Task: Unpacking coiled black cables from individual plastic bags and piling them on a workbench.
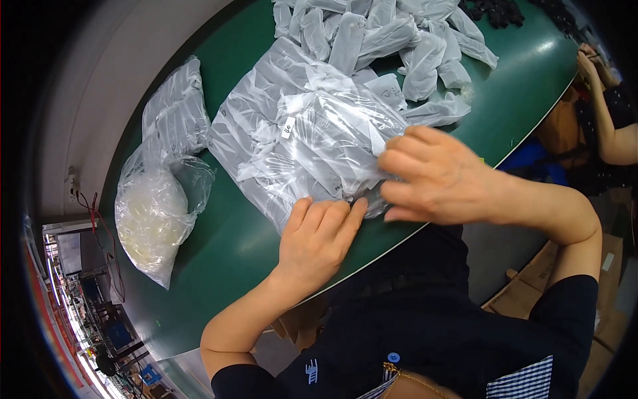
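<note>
A large clear plastic bag, packed with whitish wrapped packets, lies on the green table in front of me. It carries a small white label with handwriting. My left hand grips the bag's near edge, fingers bent over the film and the index finger reaching right. At the bag's right near corner is my right hand, blurred, with its fingers curled. Whether it touches the film or holds anything cannot be made out. Light glares off the bag's crumpled top.
A heap of loose whitish packets covers the far side. To the left lie another filled bag and a clear bag of pale contents. Black items sit at the far right. Another person's hands show beyond the green table's right edge.
</note>
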### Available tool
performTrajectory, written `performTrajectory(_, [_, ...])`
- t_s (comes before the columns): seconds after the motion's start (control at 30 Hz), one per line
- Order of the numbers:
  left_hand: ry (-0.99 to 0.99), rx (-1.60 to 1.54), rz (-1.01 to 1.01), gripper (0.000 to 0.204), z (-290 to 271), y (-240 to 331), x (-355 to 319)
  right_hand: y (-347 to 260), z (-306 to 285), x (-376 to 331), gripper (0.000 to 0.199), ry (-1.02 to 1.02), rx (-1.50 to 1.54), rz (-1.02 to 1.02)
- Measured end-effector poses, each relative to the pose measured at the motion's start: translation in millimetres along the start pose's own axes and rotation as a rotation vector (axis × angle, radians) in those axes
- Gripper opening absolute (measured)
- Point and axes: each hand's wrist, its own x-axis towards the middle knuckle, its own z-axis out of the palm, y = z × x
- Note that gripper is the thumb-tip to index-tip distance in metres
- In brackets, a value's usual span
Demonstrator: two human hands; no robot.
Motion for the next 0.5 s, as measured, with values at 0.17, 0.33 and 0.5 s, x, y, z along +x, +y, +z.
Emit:
performTrajectory(0.17, [-0.018,0.036,-0.080,0.026,-1.5,-4.5,-14.6,73.8,-60.0,-71.7,0.014,0.092,-0.375,0.409])
performTrajectory(0.33, [-0.051,0.046,-0.088,0.022,-1.5,8.2,-7.2,29.1,-14.8,-60.0,0.029,0.029,0.007,0.207])
performTrajectory(0.5, [-0.142,-0.108,-0.247,0.028,-1.2,32.1,5.8,0.1,23.3,-8.1,0.017,-0.161,0.144,-0.039])
